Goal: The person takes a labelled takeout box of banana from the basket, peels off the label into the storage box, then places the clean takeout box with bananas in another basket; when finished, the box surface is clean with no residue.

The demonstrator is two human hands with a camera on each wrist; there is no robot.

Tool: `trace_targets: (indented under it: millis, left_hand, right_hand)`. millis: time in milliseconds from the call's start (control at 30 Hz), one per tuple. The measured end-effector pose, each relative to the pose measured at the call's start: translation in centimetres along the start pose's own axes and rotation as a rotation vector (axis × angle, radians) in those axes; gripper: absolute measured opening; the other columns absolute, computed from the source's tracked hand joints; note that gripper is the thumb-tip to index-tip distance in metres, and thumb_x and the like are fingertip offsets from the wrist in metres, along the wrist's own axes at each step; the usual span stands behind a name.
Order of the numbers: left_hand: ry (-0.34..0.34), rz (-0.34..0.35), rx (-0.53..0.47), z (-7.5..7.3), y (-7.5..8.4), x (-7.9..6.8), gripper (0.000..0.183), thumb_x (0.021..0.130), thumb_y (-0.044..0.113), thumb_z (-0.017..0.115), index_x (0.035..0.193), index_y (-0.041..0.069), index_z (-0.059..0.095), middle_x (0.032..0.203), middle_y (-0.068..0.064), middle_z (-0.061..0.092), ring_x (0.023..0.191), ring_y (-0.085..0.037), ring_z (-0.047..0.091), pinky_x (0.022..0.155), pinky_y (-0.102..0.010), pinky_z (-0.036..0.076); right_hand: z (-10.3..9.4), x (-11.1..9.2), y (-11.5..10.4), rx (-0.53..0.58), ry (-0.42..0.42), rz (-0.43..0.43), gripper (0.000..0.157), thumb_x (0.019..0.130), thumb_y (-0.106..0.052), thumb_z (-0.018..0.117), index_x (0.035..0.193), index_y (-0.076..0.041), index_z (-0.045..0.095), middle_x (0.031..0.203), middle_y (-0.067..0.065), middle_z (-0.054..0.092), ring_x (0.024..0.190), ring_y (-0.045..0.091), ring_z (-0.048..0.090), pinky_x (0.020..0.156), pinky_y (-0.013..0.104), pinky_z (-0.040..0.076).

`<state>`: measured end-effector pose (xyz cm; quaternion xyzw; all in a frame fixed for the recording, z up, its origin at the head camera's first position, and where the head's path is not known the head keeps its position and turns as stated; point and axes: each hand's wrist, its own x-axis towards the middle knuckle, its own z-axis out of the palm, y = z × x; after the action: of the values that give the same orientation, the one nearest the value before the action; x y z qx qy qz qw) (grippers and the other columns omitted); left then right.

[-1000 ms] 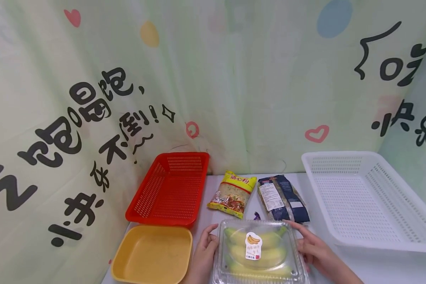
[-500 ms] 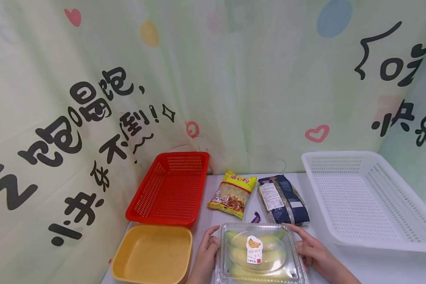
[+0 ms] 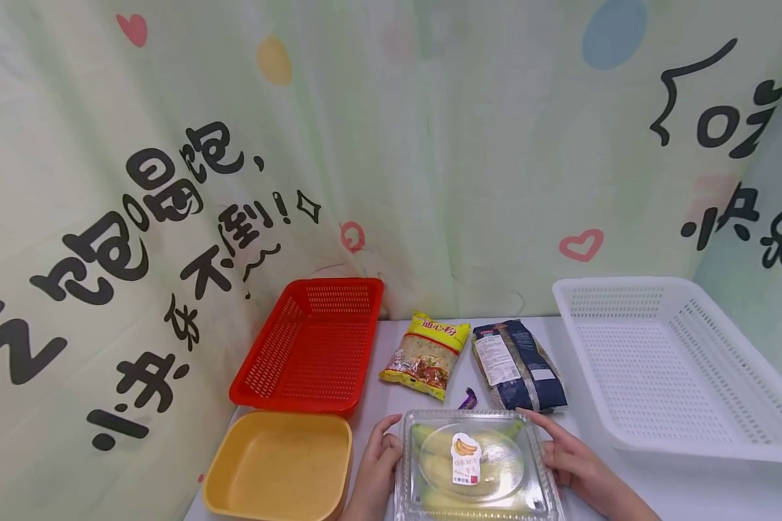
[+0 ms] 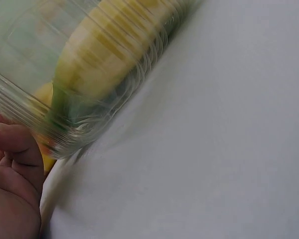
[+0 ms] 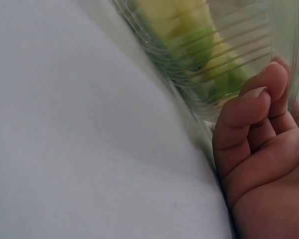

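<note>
A clear plastic clamshell box point(image 3: 472, 456) with bananas inside and a banana sticker on its lid is at the bottom middle of the head view. My left hand point(image 3: 378, 467) holds its left side, the index finger reaching to the far corner. On the opposite side my right hand point(image 3: 576, 463) grips the box, its index finger along the far right corner. Ribbed box walls fill the top of the left wrist view, close over the white table point(image 4: 214, 149), with curled left fingers point(image 4: 17, 139) at the edge. In the right wrist view, bent fingers point(image 5: 244, 109) touch the ribbed side.
Beyond the box lie a yellow pasta bag point(image 3: 426, 354), a dark blue bag point(image 3: 520, 365) and a small purple-wrapped piece point(image 3: 469, 399). A red basket point(image 3: 306, 354) and a yellow tub point(image 3: 279, 463) stand left. A large white basket point(image 3: 658, 376) stands right.
Over the first half second the banana box and both hands shift slightly toward me, baring more of the purple piece. Since then they have barely moved; the hold is the same.
</note>
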<state>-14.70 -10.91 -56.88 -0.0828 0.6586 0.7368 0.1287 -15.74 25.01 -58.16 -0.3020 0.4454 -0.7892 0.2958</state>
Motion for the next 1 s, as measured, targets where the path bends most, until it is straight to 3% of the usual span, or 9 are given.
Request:
trace_targets:
  millis: [200, 367, 567, 700, 800, 900, 1000]
  left_hand:
    - [0.008, -0.009, 0.039, -0.2, -0.4, 0.2, 0.054, 0.092, 0.012, 0.049, 0.144, 0.022, 0.042, 0.086, 0.002, 0.048, 0.077, -0.015, 0.045, 0.065, -0.025, 0.037]
    - [0.021, 0.036, 0.085, -0.2, -0.3, 0.0, 0.051, 0.094, 0.012, 0.048, 0.144, 0.020, 0.043, 0.093, 0.002, 0.049, 0.082, -0.013, 0.047, 0.070, -0.023, 0.038]
    - [0.116, 0.119, 0.231, 0.0, 0.6, -0.7, 0.039, 0.097, 0.020, 0.053, 0.136, 0.020, 0.055, 0.114, -0.004, 0.055, 0.091, -0.012, 0.052, 0.076, -0.023, 0.043]
    - [0.191, 0.197, 0.272, -0.1, 1.1, -0.6, 0.034, 0.096, 0.015, 0.054, 0.129, 0.017, 0.061, 0.122, -0.007, 0.061, 0.083, -0.009, 0.057, 0.074, -0.021, 0.045]
    - [0.205, 0.220, 0.264, -0.2, 1.1, -0.4, 0.034, 0.096, 0.013, 0.053, 0.129, 0.014, 0.061, 0.123, -0.009, 0.062, 0.077, -0.008, 0.056, 0.070, -0.020, 0.045]
    - [0.196, 0.197, 0.262, 0.0, 0.9, -0.2, 0.035, 0.098, 0.016, 0.053, 0.132, 0.013, 0.059, 0.117, -0.009, 0.061, 0.079, -0.008, 0.055, 0.068, -0.021, 0.046]
    - [0.191, 0.162, 0.266, 0.2, 0.7, -0.1, 0.035, 0.099, 0.021, 0.054, 0.133, 0.017, 0.059, 0.109, -0.005, 0.059, 0.079, -0.009, 0.054, 0.067, -0.021, 0.046]
  right_hand:
    - [-0.2, -0.1, 0.0, 0.008, 0.000, 0.007, 0.065, 0.103, 0.002, 0.017, 0.157, -0.032, 0.020, 0.134, 0.014, 0.062, 0.117, 0.023, 0.064, 0.094, 0.038, 0.054]
    - [-0.1, -0.1, 0.0, 0.022, 0.002, 0.015, 0.063, 0.103, 0.001, 0.018, 0.157, -0.031, 0.021, 0.138, 0.014, 0.059, 0.122, 0.022, 0.061, 0.098, 0.038, 0.052]
    - [-0.1, 0.0, 0.1, -0.010, 0.049, 0.041, 0.062, 0.103, 0.001, 0.021, 0.156, -0.031, 0.023, 0.136, 0.013, 0.062, 0.120, 0.021, 0.062, 0.096, 0.039, 0.053]
    - [-0.1, 0.1, 0.2, -0.001, 0.048, 0.036, 0.062, 0.103, 0.001, 0.021, 0.156, -0.031, 0.023, 0.135, 0.013, 0.062, 0.121, 0.021, 0.062, 0.097, 0.039, 0.053]
    - [-0.1, 0.2, 0.2, 0.006, 0.020, 0.003, 0.063, 0.103, 0.002, 0.019, 0.158, -0.028, 0.020, 0.135, 0.014, 0.061, 0.120, 0.021, 0.062, 0.097, 0.039, 0.053]
    - [0.1, 0.1, -0.1, -0.119, 0.053, -0.023, 0.062, 0.102, 0.004, 0.022, 0.159, -0.021, 0.017, 0.109, 0.009, 0.070, 0.089, 0.014, 0.068, 0.075, 0.029, 0.058]
    - [0.4, 0.0, -1.1, -0.403, 0.168, -0.023, 0.059, 0.101, 0.005, 0.031, 0.157, -0.009, 0.019, 0.068, 0.009, 0.059, 0.049, 0.018, 0.051, 0.045, 0.024, 0.048]
